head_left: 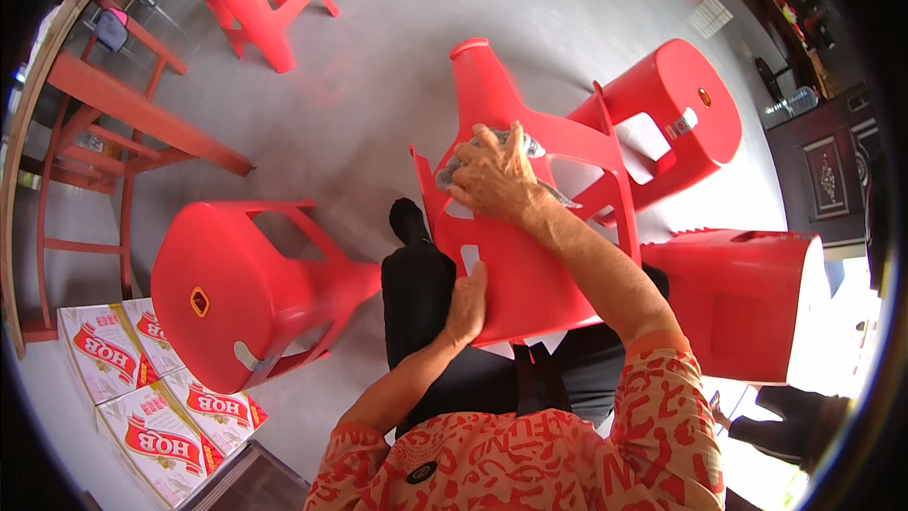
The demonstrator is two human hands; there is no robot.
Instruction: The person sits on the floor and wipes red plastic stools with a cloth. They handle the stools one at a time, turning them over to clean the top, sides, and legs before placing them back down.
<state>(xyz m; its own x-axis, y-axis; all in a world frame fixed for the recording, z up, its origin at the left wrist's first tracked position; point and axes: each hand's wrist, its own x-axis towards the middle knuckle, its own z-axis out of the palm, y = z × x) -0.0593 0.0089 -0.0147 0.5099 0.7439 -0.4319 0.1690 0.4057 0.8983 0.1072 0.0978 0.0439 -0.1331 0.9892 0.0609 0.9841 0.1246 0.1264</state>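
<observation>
A red plastic stool (pixel 534 270) lies tipped on its side across my lap, its legs pointing away from me. My right hand (pixel 497 173) presses a crumpled grey cloth (pixel 445 176) against the stool near the base of a leg, fingers bent over it. At the stool's seat end, my left hand (pixel 465 308) grips the near left side; its thumb points up and the other fingers are mostly hidden. Both my thighs, in black trousers, are under the stool.
More red stools lie on their sides at left (pixel 222 289) and right (pixel 695 118); another stands upright (pixel 265 0) farther off. At right is a red ribbed plastic piece (pixel 738 303). White-and-red cartons (pixel 156 440) sit lower left, near a wooden table (pixel 142 114). Dark furniture (pixel 823 175) borders the right.
</observation>
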